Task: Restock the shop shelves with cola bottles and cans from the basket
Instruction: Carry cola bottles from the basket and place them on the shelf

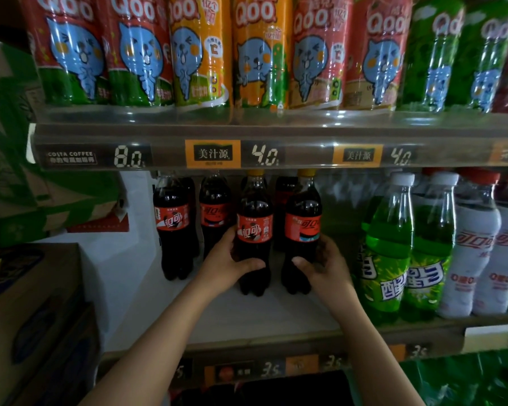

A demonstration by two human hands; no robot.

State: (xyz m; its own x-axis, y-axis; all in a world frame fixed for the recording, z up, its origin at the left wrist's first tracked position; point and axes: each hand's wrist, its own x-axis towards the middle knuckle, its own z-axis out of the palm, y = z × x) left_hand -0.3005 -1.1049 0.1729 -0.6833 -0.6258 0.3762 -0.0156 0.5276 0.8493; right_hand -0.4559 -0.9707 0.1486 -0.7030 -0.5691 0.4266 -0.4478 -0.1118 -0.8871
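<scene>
Two dark cola bottles with yellow caps stand side by side on the white middle shelf (264,315). My left hand (228,262) wraps the lower body of the left cola bottle (254,230). My right hand (324,263) grips the base of the right cola bottle (302,221). Both bottles are upright with their feet on the shelf. Behind and to the left stand more cola bottles (173,224), some partly hidden. The basket is not clearly visible; a dark shape lies at the bottom edge.
Green soda bottles (384,259) and white bottles (475,247) stand close on the right. The upper shelf rail with price tags (211,153) hangs just above the caps, carrying tall juice bottles (200,51). Cardboard boxes (33,317) stack at the left.
</scene>
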